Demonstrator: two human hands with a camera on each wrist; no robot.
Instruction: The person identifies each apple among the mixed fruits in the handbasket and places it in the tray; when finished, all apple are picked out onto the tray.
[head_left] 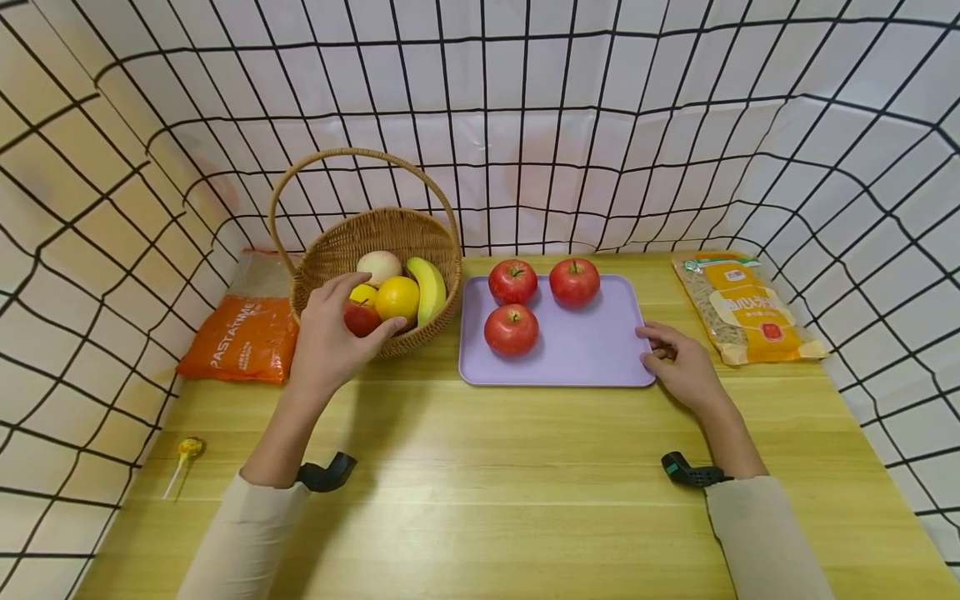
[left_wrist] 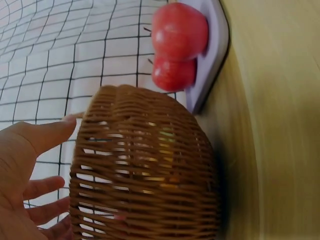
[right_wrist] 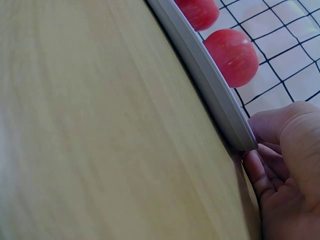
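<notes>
My left hand (head_left: 327, 340) hovers over the left front of a wicker basket (head_left: 390, 227), thumb and fingers spread apart with nothing held. Nearest to it in the basket is a red apple (head_left: 362, 318), partly hidden by the hand. Beside that apple lie a yellow round fruit (head_left: 397, 297), a second yellow fruit (head_left: 363, 294), a pale round fruit (head_left: 379, 267) and a banana (head_left: 428, 292). At the right edge of a lilac tray (head_left: 592, 354), my right hand (head_left: 684, 367) pinches the rim, thumb above and fingers beneath. Three red apples (head_left: 512, 330) sit on the tray.
An orange pasta bag (head_left: 243, 337) lies left of the basket. To the tray's right is a yellow-labelled bag of grains (head_left: 742, 308). A lollipop (head_left: 187, 454) rests at the table's left. Black-grid white cloth (head_left: 540, 125) walls the back and sides.
</notes>
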